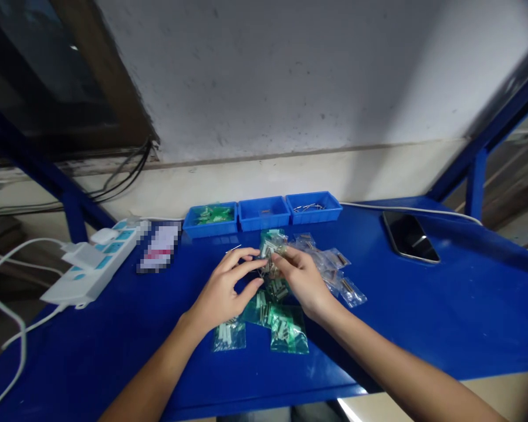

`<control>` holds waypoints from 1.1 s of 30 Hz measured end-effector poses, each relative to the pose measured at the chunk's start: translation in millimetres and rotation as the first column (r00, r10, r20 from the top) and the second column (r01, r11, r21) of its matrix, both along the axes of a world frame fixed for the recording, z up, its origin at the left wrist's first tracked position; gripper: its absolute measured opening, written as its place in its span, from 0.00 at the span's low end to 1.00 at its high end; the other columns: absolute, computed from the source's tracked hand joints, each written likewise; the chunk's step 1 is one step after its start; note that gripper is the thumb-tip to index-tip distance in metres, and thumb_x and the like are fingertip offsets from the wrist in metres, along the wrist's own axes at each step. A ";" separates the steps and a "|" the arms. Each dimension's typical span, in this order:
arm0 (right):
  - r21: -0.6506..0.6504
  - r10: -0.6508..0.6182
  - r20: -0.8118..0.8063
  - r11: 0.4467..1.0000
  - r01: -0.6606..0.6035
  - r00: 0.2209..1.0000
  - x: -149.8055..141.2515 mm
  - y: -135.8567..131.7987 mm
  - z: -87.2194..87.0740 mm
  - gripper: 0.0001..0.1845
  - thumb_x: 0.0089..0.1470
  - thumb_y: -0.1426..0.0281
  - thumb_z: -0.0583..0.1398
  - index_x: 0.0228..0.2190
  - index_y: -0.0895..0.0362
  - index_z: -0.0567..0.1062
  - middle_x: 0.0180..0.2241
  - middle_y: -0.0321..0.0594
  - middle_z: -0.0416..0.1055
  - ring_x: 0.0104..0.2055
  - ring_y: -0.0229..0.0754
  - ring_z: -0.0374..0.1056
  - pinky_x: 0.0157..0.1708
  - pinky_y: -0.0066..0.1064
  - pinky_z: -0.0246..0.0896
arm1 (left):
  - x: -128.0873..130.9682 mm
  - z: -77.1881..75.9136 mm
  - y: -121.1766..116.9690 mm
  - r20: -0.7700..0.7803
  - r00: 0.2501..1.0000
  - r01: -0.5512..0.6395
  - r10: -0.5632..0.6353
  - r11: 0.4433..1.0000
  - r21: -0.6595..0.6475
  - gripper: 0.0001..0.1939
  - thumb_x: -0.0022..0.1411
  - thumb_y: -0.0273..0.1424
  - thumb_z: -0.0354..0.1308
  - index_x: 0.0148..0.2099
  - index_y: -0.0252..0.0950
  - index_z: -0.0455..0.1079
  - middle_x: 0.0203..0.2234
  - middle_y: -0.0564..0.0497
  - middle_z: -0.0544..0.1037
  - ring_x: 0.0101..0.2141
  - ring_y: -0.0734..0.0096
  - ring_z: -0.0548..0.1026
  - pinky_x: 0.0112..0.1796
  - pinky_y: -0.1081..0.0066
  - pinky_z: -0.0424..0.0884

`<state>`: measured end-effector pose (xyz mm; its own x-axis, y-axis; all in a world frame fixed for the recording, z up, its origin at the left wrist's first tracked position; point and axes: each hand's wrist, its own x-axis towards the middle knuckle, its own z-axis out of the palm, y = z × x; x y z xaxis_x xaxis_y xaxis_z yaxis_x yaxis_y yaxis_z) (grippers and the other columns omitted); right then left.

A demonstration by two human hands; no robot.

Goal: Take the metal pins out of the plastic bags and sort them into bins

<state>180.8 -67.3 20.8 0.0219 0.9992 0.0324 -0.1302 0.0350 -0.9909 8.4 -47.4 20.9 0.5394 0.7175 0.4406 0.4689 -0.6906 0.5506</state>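
Over the middle of the blue table, my right hand (305, 278) pinches a small green-tinted plastic bag (269, 246) that shows white and metal pieces inside. Beside it on the left, my left hand (226, 287) has its thumb and fingers apart, with the fingertips close to the bag. Whether they touch it is hard to tell. Below the hands lie several green-tinted bags (289, 334) of white and metal pieces. Clear small bags (352, 291) with brownish metal pins are heaped by my right hand. A thin metal rod (234, 248) shows behind my left fingers.
Three blue bins stand along the wall: a left bin (211, 230) with green bags, a middle bin (264, 223), and a right bin (314, 215) with metal rods. A white power strip (88, 272) with cables lies left; a phone (410, 236) lies right. Blue posts (476, 181) flank the table.
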 end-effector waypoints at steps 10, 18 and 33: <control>0.492 -0.136 0.628 0.832 -0.256 0.766 -0.1 -12.9 -2.9 0.15 0.53 0.81 0.50 0.39 0.54 0.68 0.46 0.45 0.69 0.54 0.47 0.62 0.50 0.43 0.60 | 0.7 -1.5 4.6 0.373 0.889 -0.016 0.264 0.834 -0.552 0.20 0.63 0.42 0.49 0.28 0.34 0.70 0.23 0.50 0.73 0.27 0.70 0.69 0.28 0.73 0.63; 0.461 -0.266 0.541 0.887 -0.016 0.798 -2.2 -10.6 -5.0 0.31 0.50 0.76 0.55 0.56 0.55 0.55 0.55 0.51 0.54 0.59 0.51 0.51 0.55 0.49 0.54 | 5.0 -3.7 3.7 0.308 0.887 -0.156 0.344 0.851 -0.502 0.14 0.61 0.39 0.53 0.31 0.34 0.71 0.22 0.52 0.73 0.25 0.71 0.71 0.29 0.74 0.65; -0.226 -0.066 -0.293 0.974 -0.002 0.954 1.5 4.0 2.3 0.24 0.43 0.65 0.65 0.43 0.59 0.70 0.33 0.40 0.74 0.35 0.41 0.70 0.39 0.33 0.63 | 4.1 -5.3 -1.8 0.053 0.998 -0.050 0.046 0.996 0.077 0.13 0.64 0.30 0.51 0.49 0.41 0.70 0.37 0.48 0.72 0.37 0.70 0.72 0.37 0.72 0.68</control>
